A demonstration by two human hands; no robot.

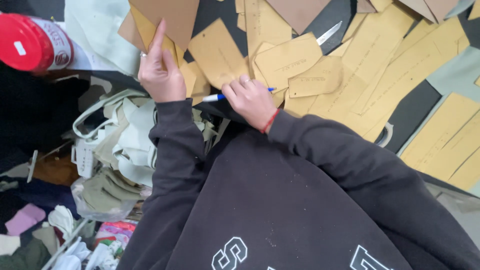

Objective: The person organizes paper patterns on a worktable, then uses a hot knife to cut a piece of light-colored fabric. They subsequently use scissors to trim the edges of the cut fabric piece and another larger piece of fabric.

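A dark worktop (345, 12) fills the upper half of the view, from ten o'clock round to three o'clock, its bare surface showing only in narrow strips. At ten o'clock a red-lidded jar (35, 42) lies on its side near the worktop's edge, with a pale cloth (97, 35) just beside it. Below the edge, at eight o'clock, a heap of pale green fabric scraps (127, 145) spills over a white plastic basket (85, 155). A clear bag of olive cloth (102, 197) sits under it. At seven o'clock lie mixed rags (30, 222), pink, white and dark. A patch of brown floor (55, 170) shows at nine o'clock. The light is even and soft.
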